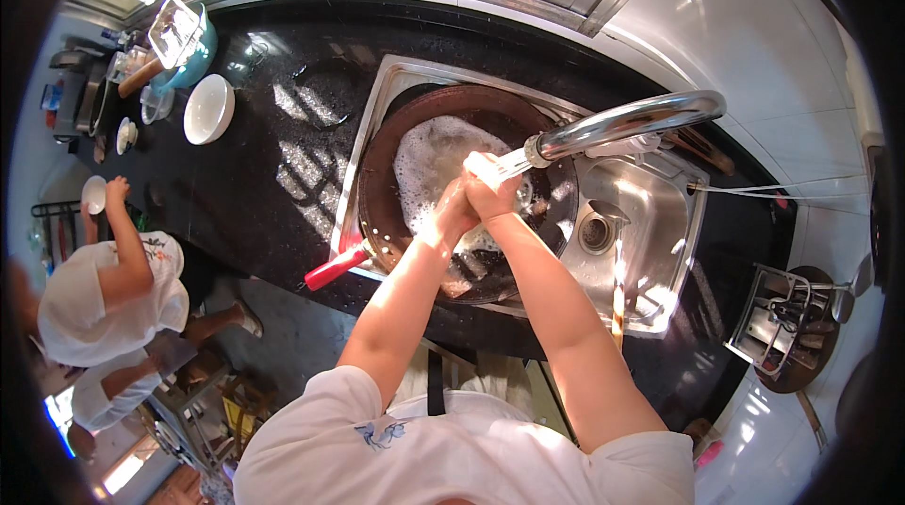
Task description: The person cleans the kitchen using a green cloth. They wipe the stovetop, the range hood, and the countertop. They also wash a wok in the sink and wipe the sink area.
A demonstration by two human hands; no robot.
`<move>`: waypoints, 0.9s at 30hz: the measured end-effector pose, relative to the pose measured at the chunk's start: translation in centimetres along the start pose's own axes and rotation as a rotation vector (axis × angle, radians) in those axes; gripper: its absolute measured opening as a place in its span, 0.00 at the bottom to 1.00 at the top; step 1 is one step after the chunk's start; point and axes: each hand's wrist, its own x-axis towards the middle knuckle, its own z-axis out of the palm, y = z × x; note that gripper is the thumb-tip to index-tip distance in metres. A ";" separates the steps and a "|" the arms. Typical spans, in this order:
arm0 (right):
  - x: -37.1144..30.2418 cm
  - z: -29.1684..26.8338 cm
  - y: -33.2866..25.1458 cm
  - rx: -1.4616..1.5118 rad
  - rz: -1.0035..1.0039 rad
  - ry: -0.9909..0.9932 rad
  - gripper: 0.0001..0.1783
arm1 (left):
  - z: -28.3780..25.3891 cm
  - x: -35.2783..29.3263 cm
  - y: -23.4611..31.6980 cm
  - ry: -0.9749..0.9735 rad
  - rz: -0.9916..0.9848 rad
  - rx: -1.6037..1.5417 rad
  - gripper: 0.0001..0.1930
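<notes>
My left hand (454,211) and my right hand (494,190) are pressed together under the chrome faucet (622,123), where water runs onto them. The right hand's fingers fold over the left; both look closed, and whatever may lie between them is hidden. Below them a large dark wok (396,151) rests across the left sink basin, holding cloudy water with white foam (424,151). Its red handle (337,266) points to the near left, over the counter edge. Neither hand grips the wok.
Right of the wok is a steel basin (650,260) with a ladle (618,269) in it. On the dark counter (255,175) stand a white bowl (208,109) and a blue basin (195,57). A utensil rack (773,321) is at right. At left a person (123,279) holds a small bowl (94,194).
</notes>
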 end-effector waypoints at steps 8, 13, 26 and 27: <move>-1.4 1.8 4.2 0.003 0.446 -0.199 0.11 | -4.3 -0.8 3.5 0.154 0.502 0.854 0.10; -5.1 3.8 4.8 -0.354 0.176 -0.602 0.14 | -7.4 0.2 2.1 0.281 0.964 1.735 0.27; -1.3 -4.1 -6.5 0.376 -0.024 -0.210 0.10 | -6.7 4.3 0.1 -0.339 -0.076 -0.131 0.26; -1.6 -3.6 -6.7 0.318 -0.018 -0.179 0.11 | -6.6 4.3 0.2 -0.405 -0.116 -0.173 0.26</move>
